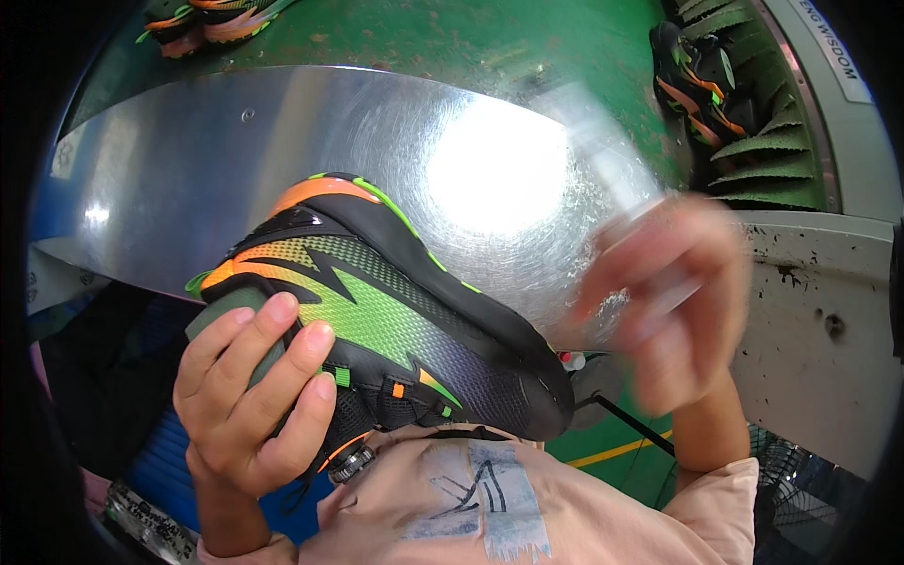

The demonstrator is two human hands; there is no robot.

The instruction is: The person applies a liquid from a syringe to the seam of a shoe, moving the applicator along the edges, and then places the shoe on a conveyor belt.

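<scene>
Pressing its fingers around the ankle collar, the left hand (250, 400) is holding a black, green and orange sneaker (377, 311) on its side above the near edge of a polished metal table (311, 122); the shoe is probably handling light, its textured upper giving and its sole staying firmer, with the heel offering secure grip. The blurred right hand (678, 292) is gripping a pale, unidentifiable tool (603, 155), partly blocking the table's right end, while other sneakers (226, 24) are lying beyond.
</scene>
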